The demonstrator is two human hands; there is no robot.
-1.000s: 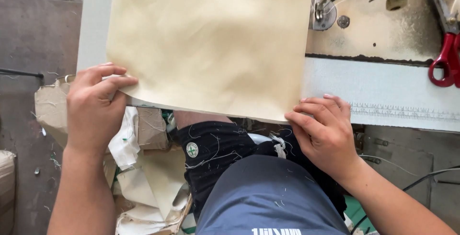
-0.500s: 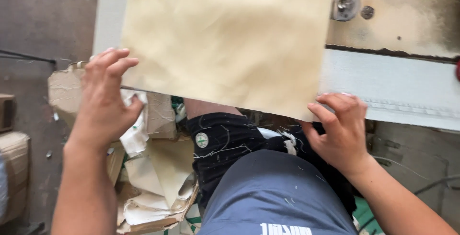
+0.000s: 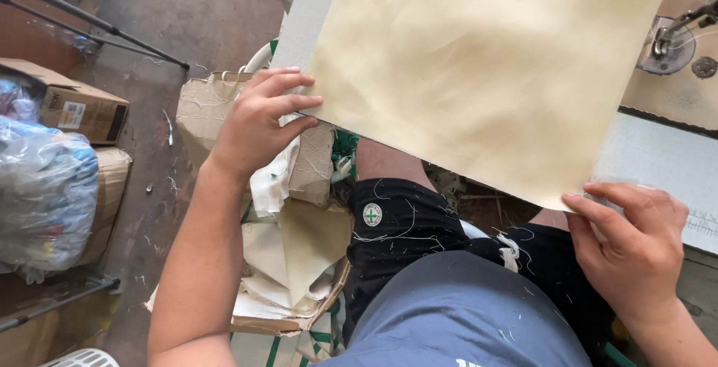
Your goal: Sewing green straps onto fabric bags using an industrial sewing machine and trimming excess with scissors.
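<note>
1. A big sheet of cream cloth (image 3: pixel 493 75) lies flat on the sewing table (image 3: pixel 658 161), and its near edge hangs a little way over the table's edge, above the person's lap
2. The left hand (image 3: pixel 258 124) and the right hand (image 3: pixel 636 251) each hold one near corner, well apart, which I think keeps the cloth pulled smooth and straight
3. The left hand is partly closed on the left corner: the fingers (image 3: pixel 288 86) lie bent on top of the cloth and the thumb (image 3: pixel 299 124) touches its edge from the side
4. The right hand pinches the right corner, with its fingers curled over the top; I cannot see how the thumb sits under the cloth
5. The metal foot of the sewing machine (image 3: pixel 669 41) stands just past the far right side of the cloth, so the cloth looks lined up near it
6. A torn cardboard box (image 3: pixel 224 105) with more cream cloth pieces (image 3: pixel 288 251) sits on the floor by the person's left leg, close enough to reach
7. Loose white threads stick to the person's black shorts (image 3: pixel 404 225)
8. A brown box (image 3: pixel 71 105) and a full plastic bag (image 3: pixel 37 195) sit further off on the left
</note>
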